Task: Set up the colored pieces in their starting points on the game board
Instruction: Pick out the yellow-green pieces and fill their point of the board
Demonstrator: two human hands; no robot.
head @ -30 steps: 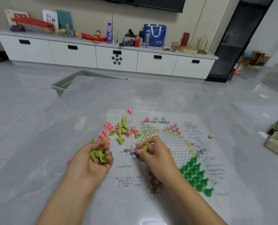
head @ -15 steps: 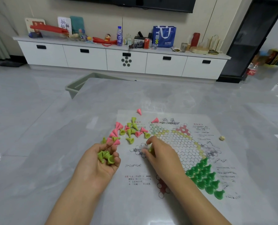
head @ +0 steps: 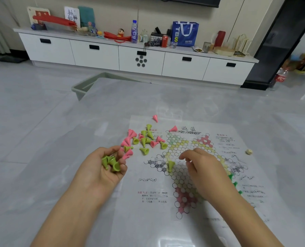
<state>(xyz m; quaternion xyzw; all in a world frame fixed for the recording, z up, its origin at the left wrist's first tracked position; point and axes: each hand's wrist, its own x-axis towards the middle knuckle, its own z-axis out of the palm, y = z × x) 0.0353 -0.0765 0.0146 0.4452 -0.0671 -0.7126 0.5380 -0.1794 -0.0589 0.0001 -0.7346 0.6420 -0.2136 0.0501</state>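
A paper game board (head: 198,177) with a star of circles lies flat on the grey table. My left hand (head: 103,168) cups several yellow-green cone pieces (head: 111,162) beside the board's left edge. One yellow-green piece (head: 170,165) stands on the star's left point. My right hand (head: 199,168) hovers just right of it, fingers loosely curled and holding nothing. A loose pile of pink and yellow-green pieces (head: 144,139) lies at the board's upper left. Dark green pieces (head: 234,183) show past my right wrist, mostly hidden.
A small pale die (head: 249,152) sits at the board's right edge. Past the table's far left corner stands a grey-green bin (head: 87,85). A white cabinet (head: 141,56) with bottles, a bag and clutter lines the wall.
My right hand has set its yellow-green piece down on the star's left point and drawn back to the right. The left hand keeps its handful. The camera view shifted.
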